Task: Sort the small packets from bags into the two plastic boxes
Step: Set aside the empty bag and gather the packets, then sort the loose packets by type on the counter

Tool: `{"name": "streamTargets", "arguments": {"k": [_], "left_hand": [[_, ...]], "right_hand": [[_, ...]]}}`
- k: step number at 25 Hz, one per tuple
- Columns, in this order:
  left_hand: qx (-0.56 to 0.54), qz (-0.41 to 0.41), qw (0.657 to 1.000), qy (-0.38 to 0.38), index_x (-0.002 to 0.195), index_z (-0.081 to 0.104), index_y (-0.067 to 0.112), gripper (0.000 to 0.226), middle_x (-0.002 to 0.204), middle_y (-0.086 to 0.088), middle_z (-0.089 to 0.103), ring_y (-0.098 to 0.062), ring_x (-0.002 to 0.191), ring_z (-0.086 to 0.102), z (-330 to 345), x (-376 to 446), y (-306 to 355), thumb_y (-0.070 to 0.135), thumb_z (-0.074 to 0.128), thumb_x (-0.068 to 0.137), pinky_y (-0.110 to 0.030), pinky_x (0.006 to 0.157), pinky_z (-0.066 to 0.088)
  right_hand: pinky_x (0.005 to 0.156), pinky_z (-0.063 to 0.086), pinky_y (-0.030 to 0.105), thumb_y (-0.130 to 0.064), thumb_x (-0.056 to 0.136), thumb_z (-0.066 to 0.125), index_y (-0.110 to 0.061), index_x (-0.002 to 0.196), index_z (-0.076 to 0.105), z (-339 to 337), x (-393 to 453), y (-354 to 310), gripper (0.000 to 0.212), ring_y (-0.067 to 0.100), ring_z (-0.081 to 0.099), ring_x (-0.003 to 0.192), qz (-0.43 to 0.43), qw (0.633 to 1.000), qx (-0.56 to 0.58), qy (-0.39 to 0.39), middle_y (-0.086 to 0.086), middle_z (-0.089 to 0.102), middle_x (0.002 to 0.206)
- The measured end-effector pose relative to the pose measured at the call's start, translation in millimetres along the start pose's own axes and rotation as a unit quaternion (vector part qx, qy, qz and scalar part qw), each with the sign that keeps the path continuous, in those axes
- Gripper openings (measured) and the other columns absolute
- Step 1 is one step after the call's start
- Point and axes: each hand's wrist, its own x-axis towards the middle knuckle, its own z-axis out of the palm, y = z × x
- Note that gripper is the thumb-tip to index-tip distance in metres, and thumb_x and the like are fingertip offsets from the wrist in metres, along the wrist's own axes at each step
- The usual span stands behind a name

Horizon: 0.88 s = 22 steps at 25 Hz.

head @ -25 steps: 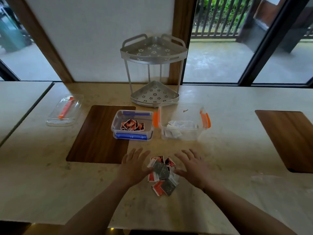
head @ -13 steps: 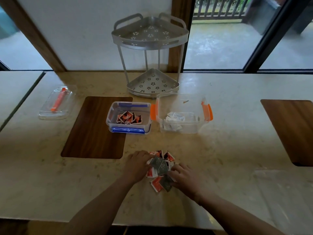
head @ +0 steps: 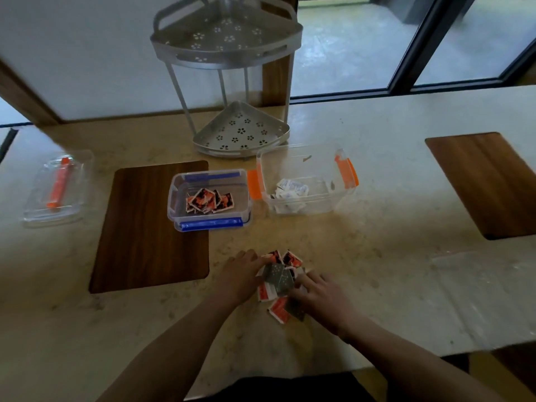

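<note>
Hands closed in on the packets
Left hand (head: 242,275) and right hand (head: 322,295), spread apart a second ago, now press the pile of packets (head: 280,281) together; bare surface (head: 377,256) to the right.

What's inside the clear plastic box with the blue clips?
The clear plastic box with blue clips holds a small heap of orange-and-black square packets. The top ones overlap, so whatever lies beneath them is covered and the count is unclear.
</note>
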Motion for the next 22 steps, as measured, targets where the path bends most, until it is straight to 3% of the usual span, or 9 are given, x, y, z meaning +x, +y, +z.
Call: {"name": "streamTargets", "arguments": {"k": [8, 10, 13, 16, 19, 22], "left_hand": [[-0.017, 0.035, 0.999, 0.006, 0.129, 0.050, 0.029, 0.042, 0.127, 0.000, 0.046, -0.019, 0.110, 0.046, -1, 9, 1, 0.038, 0.060, 0.089, -0.036, 0.089, 0.047], [-0.017, 0.032, 0.999, 0.002, 0.123, 0.053, 0.029, 0.040, 0.124, 0.000, 0.046, -0.019, 0.108, 0.045, -4, 11, 1, 0.038, 0.063, 0.086, -0.037, 0.087, 0.046], [-0.029, 0.034, 0.999, 0.010, 0.098, 0.051, 0.029, 0.023, 0.111, 0.002, 0.049, -0.018, 0.097, 0.046, -9, 13, 2, 0.037, 0.066, 0.082, -0.035, 0.080, 0.045], [-0.079, 0.008, 0.996, -0.043, 0.082, 0.047, 0.030, 0.021, 0.091, 0.006, 0.057, -0.016, 0.085, 0.053, -13, 10, -1, 0.032, 0.068, 0.081, -0.030, 0.067, 0.042], [-0.182, -0.015, 0.976, -0.118, 0.097, 0.058, 0.028, 0.025, 0.104, 0.002, 0.064, -0.016, 0.094, 0.060, -18, 8, -4, 0.025, 0.075, 0.079, -0.033, 0.080, 0.052], [-0.224, -0.014, 0.962, -0.157, 0.120, 0.061, 0.027, 0.049, 0.122, 0.000, 0.063, -0.013, 0.106, 0.058, -20, 5, 6, 0.019, 0.079, 0.076, -0.032, 0.091, 0.048]], "right_hand": [[0.070, 0.052, 0.033, -0.037, 0.066, 0.080, -0.029, 0.101, 0.061, -5, -5, 2, 0.041, 0.019, 0.062, 0.091, 0.031, 0.999, 0.013, 0.027, -0.004, 0.066, 0.104], [0.073, 0.050, 0.034, -0.034, 0.072, 0.075, -0.027, 0.104, 0.062, -6, -7, 7, 0.035, 0.020, 0.060, 0.092, 0.040, 0.999, 0.009, 0.011, -0.004, 0.067, 0.102], [0.078, 0.042, 0.033, -0.033, 0.086, 0.060, -0.027, 0.109, 0.057, -7, -11, 17, 0.024, 0.022, 0.055, 0.097, 0.083, 0.993, 0.078, -0.006, -0.003, 0.065, 0.108], [0.081, 0.048, 0.031, -0.038, 0.090, 0.056, -0.031, 0.112, 0.056, -7, -15, 26, 0.023, 0.015, 0.054, 0.099, 0.142, 0.976, 0.164, -0.019, -0.008, 0.063, 0.112], [0.080, 0.052, 0.029, -0.030, 0.089, 0.060, -0.030, 0.110, 0.062, -11, -15, 37, 0.020, 0.012, 0.056, 0.095, 0.174, 0.958, 0.217, -0.072, -0.006, 0.060, 0.110], [0.070, 0.047, 0.021, -0.025, 0.088, 0.060, -0.028, 0.101, 0.063, -15, -12, 50, 0.014, 0.009, 0.056, 0.088, 0.201, 0.944, 0.249, -0.076, -0.006, 0.061, 0.104]]}}
